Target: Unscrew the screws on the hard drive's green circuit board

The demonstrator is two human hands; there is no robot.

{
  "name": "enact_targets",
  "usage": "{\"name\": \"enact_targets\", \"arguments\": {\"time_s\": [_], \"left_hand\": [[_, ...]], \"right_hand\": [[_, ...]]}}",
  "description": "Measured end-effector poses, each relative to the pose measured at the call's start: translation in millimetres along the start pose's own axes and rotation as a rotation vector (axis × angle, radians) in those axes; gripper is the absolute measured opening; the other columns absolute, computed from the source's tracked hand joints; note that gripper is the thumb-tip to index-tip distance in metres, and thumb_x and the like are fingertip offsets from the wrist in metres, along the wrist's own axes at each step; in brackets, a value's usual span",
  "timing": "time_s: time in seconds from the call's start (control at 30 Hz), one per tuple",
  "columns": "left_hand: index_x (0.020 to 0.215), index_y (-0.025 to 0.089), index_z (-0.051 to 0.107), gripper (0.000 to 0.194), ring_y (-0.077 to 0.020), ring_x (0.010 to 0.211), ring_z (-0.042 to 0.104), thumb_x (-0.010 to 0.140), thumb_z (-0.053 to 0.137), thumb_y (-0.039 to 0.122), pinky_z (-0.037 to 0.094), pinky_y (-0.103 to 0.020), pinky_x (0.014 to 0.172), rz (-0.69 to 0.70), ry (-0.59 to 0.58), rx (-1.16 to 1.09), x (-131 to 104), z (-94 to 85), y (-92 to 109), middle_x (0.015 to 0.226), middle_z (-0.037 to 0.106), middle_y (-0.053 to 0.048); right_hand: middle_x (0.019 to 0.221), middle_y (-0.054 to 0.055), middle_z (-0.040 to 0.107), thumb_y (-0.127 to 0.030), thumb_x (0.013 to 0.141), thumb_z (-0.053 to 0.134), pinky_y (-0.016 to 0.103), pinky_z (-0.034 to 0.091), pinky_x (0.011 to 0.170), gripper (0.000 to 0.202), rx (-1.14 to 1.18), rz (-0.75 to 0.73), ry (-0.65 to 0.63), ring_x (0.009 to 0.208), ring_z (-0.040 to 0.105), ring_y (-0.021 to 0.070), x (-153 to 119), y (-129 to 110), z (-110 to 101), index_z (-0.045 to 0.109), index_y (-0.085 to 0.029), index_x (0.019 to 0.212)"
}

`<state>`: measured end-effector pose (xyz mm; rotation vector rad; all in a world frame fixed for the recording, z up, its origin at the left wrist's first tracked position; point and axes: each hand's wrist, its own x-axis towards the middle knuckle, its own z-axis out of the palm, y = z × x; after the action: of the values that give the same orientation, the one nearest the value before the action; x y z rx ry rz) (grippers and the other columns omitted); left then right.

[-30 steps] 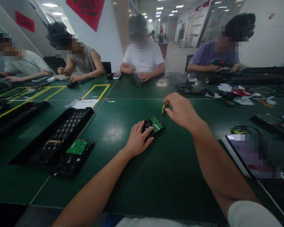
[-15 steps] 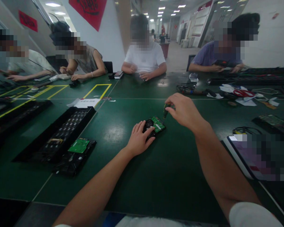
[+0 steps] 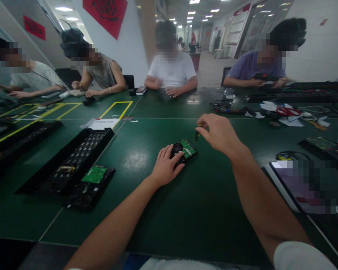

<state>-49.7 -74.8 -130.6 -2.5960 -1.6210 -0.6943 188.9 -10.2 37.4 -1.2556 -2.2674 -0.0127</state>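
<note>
A hard drive with a green circuit board point(image 3: 188, 148) lies on the green table point(image 3: 169, 217). My left hand point(image 3: 167, 165) rests on its black left part, fingers spread and pressing it from above. Between the thumb and fingers of my right hand point(image 3: 218, 133) is a small screwdriver point(image 3: 196, 134) with a dark green and yellow handle, pointing down. It is just right of the drive's far corner, and its tip is too faint to make out. Other hard drives point(image 3: 94, 174) lie stacked at the left beside a long black tray point(image 3: 84, 150).
A tablet point(image 3: 298, 187) lies at the right, below coiled cables and another drive point(image 3: 325, 146). Red cable and papers point(image 3: 288, 111) lie farther back. A paper sheet point(image 3: 104, 123) sits behind the black tray. Several people sit across the table.
My right hand with the screwdriver has barely moved. My left hand stays on the drive. The camera view has shifted slightly.
</note>
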Motion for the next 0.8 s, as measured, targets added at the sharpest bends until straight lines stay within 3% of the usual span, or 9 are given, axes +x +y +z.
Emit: {"name": "enact_targets", "arguments": {"time_s": [0.23, 0.5, 0.8], "left_hand": [[0.153, 0.033, 0.060, 0.052, -0.0411, 0.158, 0.032, 0.104, 0.062, 0.050, 0.032, -0.065, 0.126, -0.001, 0.002, 0.012, -0.3, 1.3, -1.0, 0.172, 0.034, -0.012], [0.152, 0.032, 0.061, 0.052, -0.0420, 0.158, 0.033, 0.103, 0.063, 0.049, 0.031, -0.064, 0.127, -0.003, 0.003, 0.001, 0.0, 0.8, -0.3, 0.173, 0.032, -0.013], [0.153, 0.031, 0.061, 0.052, -0.0414, 0.158, 0.033, 0.104, 0.062, 0.048, 0.031, -0.063, 0.127, 0.007, 0.008, 0.009, -0.3, 0.1, 0.4, 0.172, 0.033, -0.014]], "right_hand": [[0.111, 0.013, 0.076, -0.014, 0.097, 0.062, 0.040, 0.051, 0.092, 0.016, -0.018, -0.034, -0.035, 0.099, 0.070, 0.0269, -0.5, -2.2, -2.8, 0.073, -0.018, 0.107], [0.094, 0.008, 0.077, -0.019, 0.095, 0.068, 0.036, 0.051, 0.080, 0.002, 0.060, 0.023, -0.012, 0.087, 0.071, 0.0247, -0.9, 0.4, -0.4, 0.066, -0.020, 0.095], [0.105, 0.011, 0.077, -0.016, 0.096, 0.066, 0.038, 0.050, 0.086, 0.009, -0.015, -0.018, -0.035, 0.094, 0.071, 0.0263, -2.1, -1.0, -3.2, 0.070, -0.018, 0.103]]}}
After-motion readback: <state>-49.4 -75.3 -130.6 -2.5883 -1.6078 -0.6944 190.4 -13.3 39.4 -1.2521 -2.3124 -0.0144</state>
